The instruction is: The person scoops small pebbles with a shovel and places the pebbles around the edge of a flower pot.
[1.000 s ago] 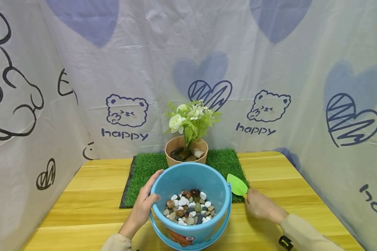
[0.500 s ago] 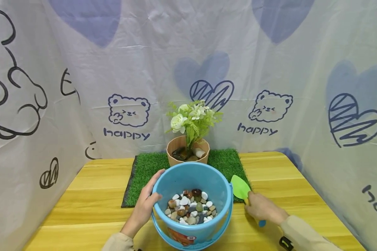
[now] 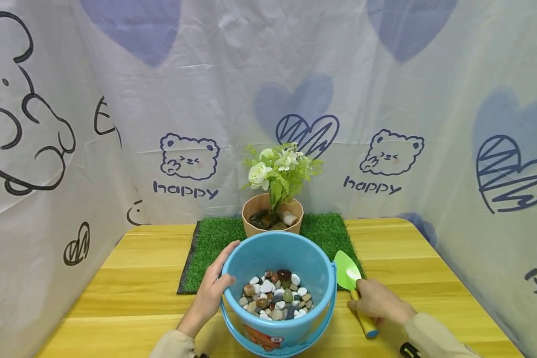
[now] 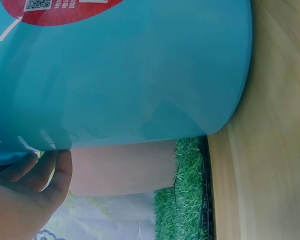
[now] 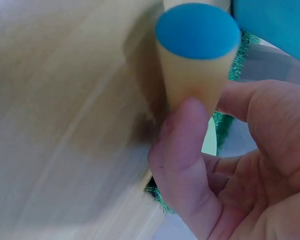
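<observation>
A blue bucket (image 3: 279,247) stands upright in the middle of the table, with multicoloured pebbles (image 3: 277,297) in its bottom. My left hand (image 3: 212,288) holds the bucket's left side, thumb over the rim and fingers along the outer wall; in the left wrist view the fingers (image 4: 60,175) touch that wall. To the right of the bucket, my right hand (image 3: 378,300) holds a toy trowel (image 3: 346,268) by its yellow handle. The trowel has a green blade, lying over the mat's edge, and a blue handle end (image 5: 197,30).
A flower pot (image 3: 273,228) with white flowers (image 3: 273,169) and stones stands behind the bucket on an artificial grass mat (image 3: 219,248). The wooden table (image 3: 152,278) is enclosed by printed cloth (image 3: 232,99) at the back and both sides.
The trowel has turned so that its handle points more toward me, and more of the handle shows. My right hand has shifted its hold. The left hand stays on the bucket.
</observation>
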{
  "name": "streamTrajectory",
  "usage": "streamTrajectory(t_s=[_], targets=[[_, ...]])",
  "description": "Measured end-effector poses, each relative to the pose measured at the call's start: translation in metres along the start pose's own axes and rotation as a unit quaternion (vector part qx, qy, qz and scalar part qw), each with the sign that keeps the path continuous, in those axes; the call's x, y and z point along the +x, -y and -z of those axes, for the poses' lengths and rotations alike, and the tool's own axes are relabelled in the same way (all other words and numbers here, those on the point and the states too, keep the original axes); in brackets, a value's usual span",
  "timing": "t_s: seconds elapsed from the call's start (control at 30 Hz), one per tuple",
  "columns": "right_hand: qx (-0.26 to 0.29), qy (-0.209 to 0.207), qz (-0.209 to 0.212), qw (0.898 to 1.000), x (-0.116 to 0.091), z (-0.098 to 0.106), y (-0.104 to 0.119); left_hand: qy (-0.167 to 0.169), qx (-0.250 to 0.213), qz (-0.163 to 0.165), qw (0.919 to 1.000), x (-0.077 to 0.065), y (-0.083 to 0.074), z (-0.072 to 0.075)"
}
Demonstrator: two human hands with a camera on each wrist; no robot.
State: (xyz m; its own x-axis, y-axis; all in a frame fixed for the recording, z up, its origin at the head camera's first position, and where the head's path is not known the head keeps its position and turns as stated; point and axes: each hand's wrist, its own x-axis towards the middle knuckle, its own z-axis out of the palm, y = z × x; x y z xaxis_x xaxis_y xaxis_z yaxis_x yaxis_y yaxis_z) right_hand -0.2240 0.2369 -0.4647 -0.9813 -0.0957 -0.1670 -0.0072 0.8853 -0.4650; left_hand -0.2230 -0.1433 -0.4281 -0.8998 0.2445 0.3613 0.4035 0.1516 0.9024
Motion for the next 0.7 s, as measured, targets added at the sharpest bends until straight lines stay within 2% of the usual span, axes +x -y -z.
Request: streamTrajectory(t_s=[0.23, 0.43, 0.57, 0.7], targets=[[0.013, 0.005, 0.018, 1.000, 0.001, 0.003, -0.004, 0.008, 0.006, 0.004, 0.9999, -0.001, 0.000, 0.003], [-0.025, -0.008, 0.014, 1.000, 0.006, 0.028, -0.012, 0.027, 0.034, 0.004, 0.9990, -0.003, 0.000, 0.008], [-0.048, -0.057, 0.034, 0.997, 0.013, 0.044, -0.014, 0.020, 0.058, -0.012, 0.9980, -0.004, 0.004, 0.017], [-0.077, -0.134, 0.077, 0.985, 0.016, 0.050, -0.010, -0.017, 0.115, -0.035, 0.9926, 0.000, 0.006, 0.029]])
